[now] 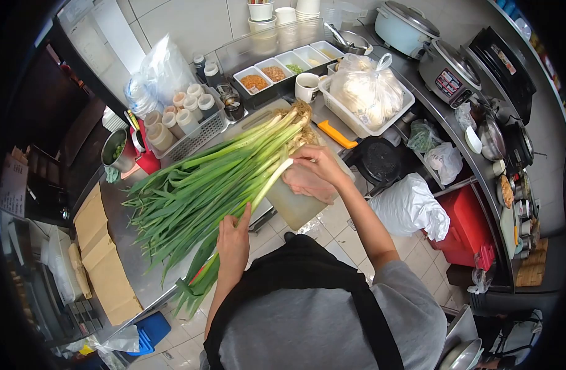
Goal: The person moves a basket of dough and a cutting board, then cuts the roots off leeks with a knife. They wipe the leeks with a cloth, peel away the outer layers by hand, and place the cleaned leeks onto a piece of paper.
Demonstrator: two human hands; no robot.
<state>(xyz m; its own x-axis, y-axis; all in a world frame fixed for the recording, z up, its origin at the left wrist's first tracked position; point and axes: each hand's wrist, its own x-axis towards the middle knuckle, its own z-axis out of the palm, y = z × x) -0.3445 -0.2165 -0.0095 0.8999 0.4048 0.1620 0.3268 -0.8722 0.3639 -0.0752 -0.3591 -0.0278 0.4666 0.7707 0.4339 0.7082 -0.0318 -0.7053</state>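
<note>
- Your desk carries the big bundle of green onions, its long axis slanting from roots at upper centre to leaf tips at lower left.
- The pale cutting board sits near centre, partly under the bundle's root end.
- One stalk lies along the bundle's near edge, roughly parallel to it, pale end towards frame centre, running down-left between your hands.
- Your right hand is nearer the pale end and pinches it between thumb and fingers.
- Your left hand is nearer the leaves, down-left of the other, fingers curled with the index touching the stalk's greener length; you cannot tell whether it grips.
</note>
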